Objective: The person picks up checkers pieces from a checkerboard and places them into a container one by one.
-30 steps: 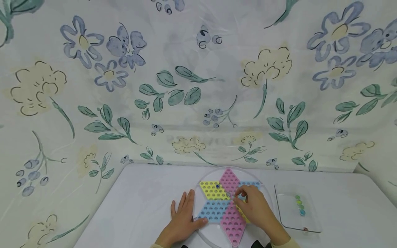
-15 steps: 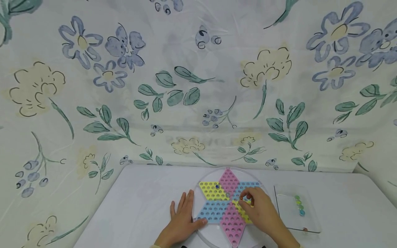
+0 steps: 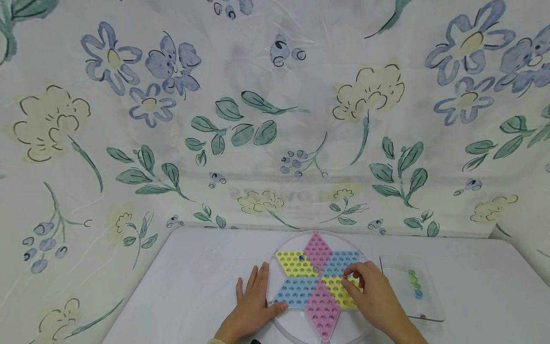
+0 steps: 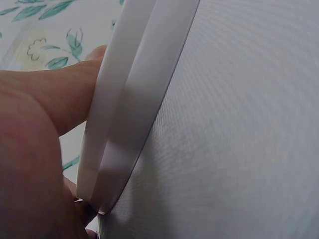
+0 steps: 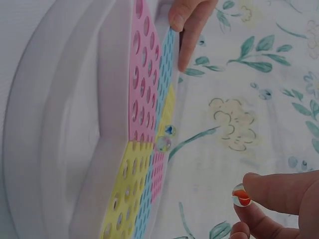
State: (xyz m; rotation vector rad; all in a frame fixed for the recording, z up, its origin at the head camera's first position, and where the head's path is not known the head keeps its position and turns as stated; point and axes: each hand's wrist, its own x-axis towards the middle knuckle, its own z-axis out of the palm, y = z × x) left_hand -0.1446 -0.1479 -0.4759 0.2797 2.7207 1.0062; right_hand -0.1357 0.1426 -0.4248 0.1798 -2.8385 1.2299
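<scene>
My right hand [image 3: 371, 294] pinches a clear marble with an orange swirl [image 5: 241, 195] between thumb and index finger. It is held above the right side of the star-shaped Chinese checkers board [image 3: 323, 315], over the yellow and blue points. My left hand [image 3: 251, 306] lies at the board's left edge, fingers straight, the thumb resting on the rim by the blue point. In the left wrist view the thumb shows beyond the board's white side wall [image 4: 122, 109]. A clear marble [image 5: 163, 144] sits near the board's centre, and a dark blue marble [image 3: 301, 258] in the far-left yellow point.
To the right stands a clear plastic box [image 3: 442, 313] with a row of green and blue marbles [image 3: 415, 283] and a reddish marble [image 3: 423, 317] at its near edge. The white table [image 3: 193, 267] ends at a floral cloth backdrop [image 3: 275, 143].
My right hand has moved from the board's centre to the right, the orange-swirl marble still pinched. My left hand, the clear marble and the blue marble have stayed in place.
</scene>
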